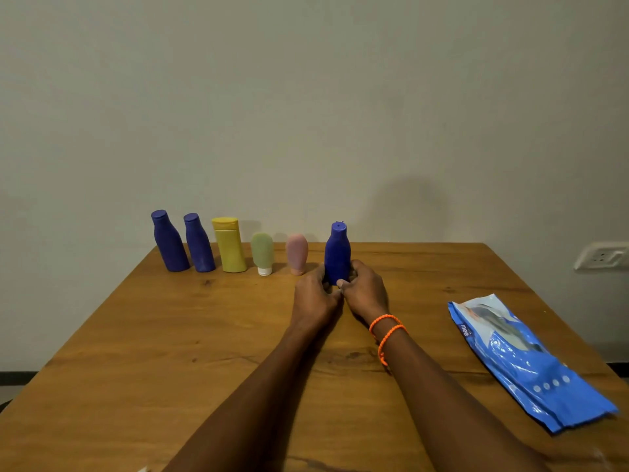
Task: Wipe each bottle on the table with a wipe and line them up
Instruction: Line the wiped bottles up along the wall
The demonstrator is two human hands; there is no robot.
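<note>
Several bottles stand in a row at the far side of the wooden table (170,335): two dark blue bottles (169,241) (198,243), a yellow bottle (229,245), a green tube (262,253) on its white cap, and a pink tube (296,253). At the right end of the row a third blue bottle (337,252) stands upright. My left hand (315,296) and my right hand (364,289) both grip its base, one on each side. No wipe shows in either hand.
A blue pack of wipes (524,359) lies flat near the table's right edge. A plain wall rises right behind the table, with a white socket (600,256) at the right. Orange bands circle my right wrist.
</note>
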